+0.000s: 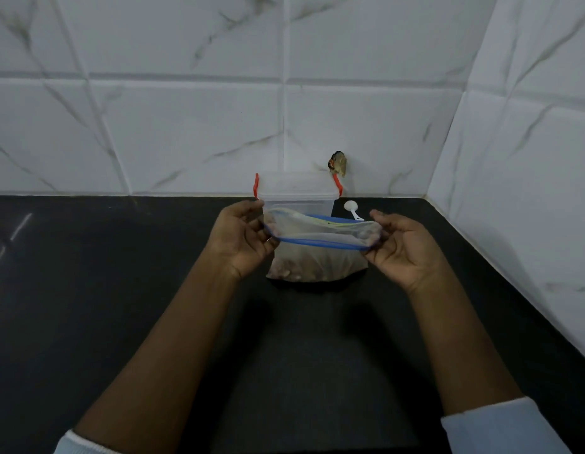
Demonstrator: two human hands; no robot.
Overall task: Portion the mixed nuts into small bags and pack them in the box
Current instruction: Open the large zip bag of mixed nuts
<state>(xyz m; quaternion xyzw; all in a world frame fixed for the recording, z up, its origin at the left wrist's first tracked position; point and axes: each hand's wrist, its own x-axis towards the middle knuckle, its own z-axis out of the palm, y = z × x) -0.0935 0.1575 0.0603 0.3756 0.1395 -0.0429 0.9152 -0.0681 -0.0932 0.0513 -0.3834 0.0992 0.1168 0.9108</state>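
Note:
A clear zip bag point(317, 257) with a blue seal strip stands on the black counter, with brown mixed nuts in its bottom. Its mouth is spread wide. My left hand point(242, 237) pinches the left end of the mouth, and my right hand point(402, 247) pinches the right end. Just behind the bag stands a clear plastic box point(297, 191) with a lid on top and red side clips. A white scoop point(352, 208) lies on the counter right of the box.
The black counter point(120, 290) meets white marbled wall tiles at the back and at the right. A small crumpled dark wrapper point(338, 163) sits against the back wall behind the box.

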